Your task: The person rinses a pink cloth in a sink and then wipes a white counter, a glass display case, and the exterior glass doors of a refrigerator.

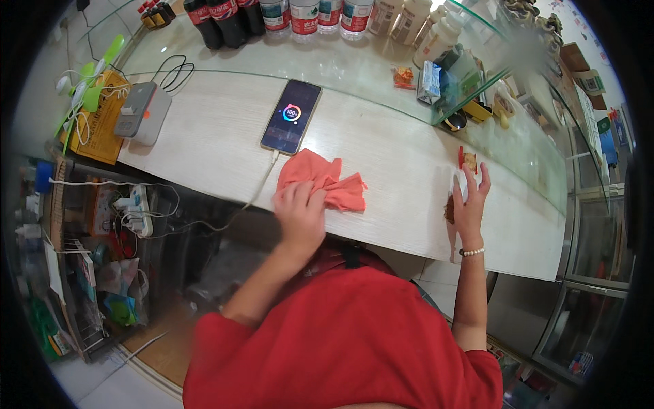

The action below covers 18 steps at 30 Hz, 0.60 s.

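Observation:
My left hand [301, 212] rests with bent fingers on the near left part of a crumpled coral-pink cloth [327, 179], which lies on the white counter [388, 179] by its front edge. Just beyond the cloth lies a phone [292, 116] with its screen lit and a white cable plugged into its near end. Over the right part of the counter is my right hand [472, 204], its fingers spread, a beaded bracelet on the wrist. A small brown item [449, 208] sits beside that hand, partly hidden. Near the fingertips lies a small red and tan wrapped item [467, 159].
Cola bottles [219, 23] and water bottles [305, 20] stand at the back behind a glass edge. A grey and white box-shaped device [144, 112] and a green fan [91, 87] are at left. A glass panel [475, 94] rises at back right. The cable hangs over the front edge.

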### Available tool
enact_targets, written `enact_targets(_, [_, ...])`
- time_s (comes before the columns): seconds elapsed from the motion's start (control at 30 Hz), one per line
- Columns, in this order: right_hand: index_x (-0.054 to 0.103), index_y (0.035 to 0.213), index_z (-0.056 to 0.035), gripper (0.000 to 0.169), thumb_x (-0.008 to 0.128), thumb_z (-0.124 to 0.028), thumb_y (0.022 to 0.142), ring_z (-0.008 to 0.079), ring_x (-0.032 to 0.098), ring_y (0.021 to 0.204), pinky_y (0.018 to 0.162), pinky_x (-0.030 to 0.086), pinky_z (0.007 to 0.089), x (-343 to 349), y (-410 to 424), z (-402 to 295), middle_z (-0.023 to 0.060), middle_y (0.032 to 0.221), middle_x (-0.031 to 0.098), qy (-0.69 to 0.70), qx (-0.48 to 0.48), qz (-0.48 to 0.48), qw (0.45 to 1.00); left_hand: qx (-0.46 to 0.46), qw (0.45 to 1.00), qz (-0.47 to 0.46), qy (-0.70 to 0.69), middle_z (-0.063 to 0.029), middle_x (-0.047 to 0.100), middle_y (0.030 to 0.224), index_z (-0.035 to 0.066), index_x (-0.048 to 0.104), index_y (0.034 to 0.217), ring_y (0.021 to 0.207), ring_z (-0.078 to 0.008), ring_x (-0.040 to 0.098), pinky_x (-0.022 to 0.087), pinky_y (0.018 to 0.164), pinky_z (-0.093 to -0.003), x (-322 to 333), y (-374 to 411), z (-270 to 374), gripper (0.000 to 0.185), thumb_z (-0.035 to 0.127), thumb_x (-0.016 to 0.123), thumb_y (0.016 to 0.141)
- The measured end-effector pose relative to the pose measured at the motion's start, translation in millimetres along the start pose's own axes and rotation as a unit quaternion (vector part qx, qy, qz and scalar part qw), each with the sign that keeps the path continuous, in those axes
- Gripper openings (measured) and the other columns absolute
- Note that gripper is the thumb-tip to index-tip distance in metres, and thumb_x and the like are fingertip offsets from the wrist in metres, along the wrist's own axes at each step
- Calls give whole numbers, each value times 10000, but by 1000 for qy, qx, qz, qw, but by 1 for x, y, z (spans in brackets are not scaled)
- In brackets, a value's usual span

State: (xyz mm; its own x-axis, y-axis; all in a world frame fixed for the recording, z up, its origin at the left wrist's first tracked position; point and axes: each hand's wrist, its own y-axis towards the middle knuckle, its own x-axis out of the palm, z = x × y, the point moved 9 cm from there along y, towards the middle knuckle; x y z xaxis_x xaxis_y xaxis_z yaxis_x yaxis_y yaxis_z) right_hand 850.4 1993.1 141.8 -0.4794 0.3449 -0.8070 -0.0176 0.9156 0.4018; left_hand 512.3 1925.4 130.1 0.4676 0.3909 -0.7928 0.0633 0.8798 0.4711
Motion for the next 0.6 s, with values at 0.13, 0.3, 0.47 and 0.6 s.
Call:
enact_targets(0.13, [480, 1336, -79, 497, 584, -72, 850, 383, 245, 1376, 1120, 239, 452, 24, -12, -45, 186, 1473, 259, 47, -38, -61, 996, 45, 999, -10, -23, -122, 562, 1079, 50, 581, 971, 1060, -303, 517, 348, 902, -468, 34, 21, 36, 206, 116, 586, 777])
enact_targets(0.3, [415, 1394, -100, 582, 621, -176, 856, 399, 187, 1400, 1127, 221, 467, 58, -22, -110, 183, 1481, 246, 108, -87, -154, 978, 78, 957, -23, -279, -162, 555, 1173, 35, 584, 1119, 1130, -325, 504, 385, 934, -472, 37, 52, 64, 412, 158, 705, 744])
enact_targets(0.47, [425, 1385, -114, 669, 701, -293, 802, 412, 187, 1393, 1123, 226, 482, 64, -31, -128, 166, 1487, 231, 114, -100, -187, 971, -22, 980, 113, -161, -196, 530, 1218, -15, 519, 1219, 1132, -374, 499, 401, 960, -453, -14, 73, -32, 595, 106, 758, 687])
enact_targets(0.6, [447, 1372, -145, 736, 758, -332, 731, 418, 214, 1374, 1117, 224, 493, 68, -25, -146, 161, 1473, 247, 79, -123, -190, 971, -175, 983, 12, 52, -229, 488, 1256, 5, 336, 1375, 1202, -393, 417, 333, 996, -486, 1, 79, -88, 895, 264, 796, 653])
